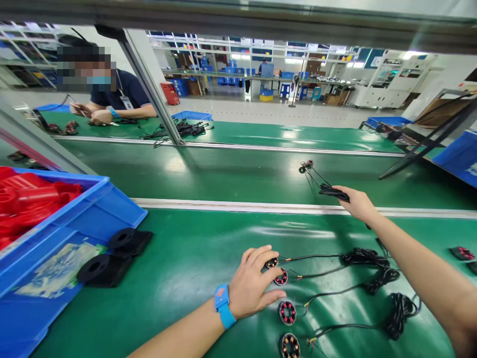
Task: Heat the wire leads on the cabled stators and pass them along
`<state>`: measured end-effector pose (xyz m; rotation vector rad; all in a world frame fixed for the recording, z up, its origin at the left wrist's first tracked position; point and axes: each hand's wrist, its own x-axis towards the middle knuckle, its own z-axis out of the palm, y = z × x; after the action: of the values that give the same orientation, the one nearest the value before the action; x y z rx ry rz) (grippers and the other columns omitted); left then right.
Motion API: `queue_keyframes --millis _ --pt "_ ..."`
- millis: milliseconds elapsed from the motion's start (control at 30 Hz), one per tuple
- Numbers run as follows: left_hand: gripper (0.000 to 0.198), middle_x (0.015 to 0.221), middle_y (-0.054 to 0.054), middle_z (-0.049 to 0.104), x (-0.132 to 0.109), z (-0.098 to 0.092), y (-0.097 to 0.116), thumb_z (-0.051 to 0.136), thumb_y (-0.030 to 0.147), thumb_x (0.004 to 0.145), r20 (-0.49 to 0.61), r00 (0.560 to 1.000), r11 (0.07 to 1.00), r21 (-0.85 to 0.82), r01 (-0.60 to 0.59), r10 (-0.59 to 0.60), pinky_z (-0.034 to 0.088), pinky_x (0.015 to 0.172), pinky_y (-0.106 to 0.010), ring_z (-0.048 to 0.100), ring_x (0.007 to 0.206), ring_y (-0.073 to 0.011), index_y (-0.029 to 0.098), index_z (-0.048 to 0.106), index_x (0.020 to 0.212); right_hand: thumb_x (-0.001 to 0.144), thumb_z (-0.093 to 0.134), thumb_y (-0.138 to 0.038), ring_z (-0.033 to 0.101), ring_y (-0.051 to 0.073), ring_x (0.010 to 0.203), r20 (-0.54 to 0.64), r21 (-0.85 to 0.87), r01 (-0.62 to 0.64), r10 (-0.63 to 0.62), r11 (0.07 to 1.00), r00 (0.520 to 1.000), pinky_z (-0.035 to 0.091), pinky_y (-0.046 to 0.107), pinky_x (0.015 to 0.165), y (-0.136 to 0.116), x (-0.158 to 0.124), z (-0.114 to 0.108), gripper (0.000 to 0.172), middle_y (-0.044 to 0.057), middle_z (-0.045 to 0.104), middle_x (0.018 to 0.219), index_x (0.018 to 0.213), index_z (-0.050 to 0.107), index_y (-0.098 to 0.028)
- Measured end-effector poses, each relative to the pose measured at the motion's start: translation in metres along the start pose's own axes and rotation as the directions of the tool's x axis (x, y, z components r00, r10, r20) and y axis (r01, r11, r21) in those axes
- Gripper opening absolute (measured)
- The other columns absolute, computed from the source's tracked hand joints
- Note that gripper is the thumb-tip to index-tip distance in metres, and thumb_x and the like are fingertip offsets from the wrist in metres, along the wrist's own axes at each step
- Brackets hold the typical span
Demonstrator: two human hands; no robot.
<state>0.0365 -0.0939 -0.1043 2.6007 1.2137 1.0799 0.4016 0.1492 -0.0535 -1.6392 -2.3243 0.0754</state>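
My right hand (356, 203) is closed round a folded black cable bundle (333, 192), held out over the far strip of the green bench. Two or so small round motor stators (306, 166) dangle from the ends of its wires. Lower in the view, my left hand (255, 283), with a blue wrist strap (224, 306), lies with fingers apart over two stators. Its fingertips partly cover the upper stator (273, 262) and touch or hover over the second one (281, 276). Below them lie a pink-wound stator (287, 313) and a copper-wound stator (289, 345). Coiled black cables (397, 315) trail rightward from these.
A blue bin (74, 223) of red plastic parts (33, 199) stands at left, beside black mounts (106, 268). A white rail (246, 205) crosses the bench. Across it, a co-worker (126, 94) handles parts near a cable pile (186, 128). More stators (463, 253) lie far right.
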Motion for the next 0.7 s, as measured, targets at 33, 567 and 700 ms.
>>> queue_keyframes --millis 33,567,700 --pt "0.042 0.125 -0.012 0.059 0.0 0.0 0.0 0.047 0.059 0.097 -0.002 1.0 1.0 0.001 -0.005 0.005 0.039 0.099 -0.047 0.048 0.127 -0.0311 0.023 0.065 0.11 0.082 0.048 -0.033 0.068 0.027 0.099 -0.013 0.013 0.008 -0.008 1.0 1.0 0.055 0.04 0.088 0.0 -0.007 -0.001 0.052 0.004 0.071 0.115 0.132 0.059 -0.025" --pt "0.035 0.127 -0.012 0.057 -0.001 0.002 0.001 0.059 0.055 0.093 0.051 0.999 1.0 0.002 0.007 -0.007 0.042 0.099 -0.051 0.05 0.125 -0.0337 0.024 0.066 0.107 0.079 0.055 -0.076 0.047 0.034 0.134 0.32 0.106 -0.151 0.11 0.983 0.941 0.045 0.05 0.107 0.046 -0.035 -0.036 0.084 0.011 0.048 0.146 0.147 0.044 -0.029" --pt "0.042 0.126 -0.012 0.059 -0.002 -0.001 0.002 0.045 0.06 0.097 -0.01 1.0 1.0 0.01 0.009 -0.009 0.043 0.097 -0.05 0.051 0.124 -0.0323 0.025 0.065 0.109 0.072 0.063 -0.074 0.026 0.039 0.145 0.173 0.094 -0.193 0.175 0.977 0.969 0.038 0.053 0.111 0.026 0.038 -0.001 0.101 0.021 0.031 0.153 0.153 0.033 -0.022"
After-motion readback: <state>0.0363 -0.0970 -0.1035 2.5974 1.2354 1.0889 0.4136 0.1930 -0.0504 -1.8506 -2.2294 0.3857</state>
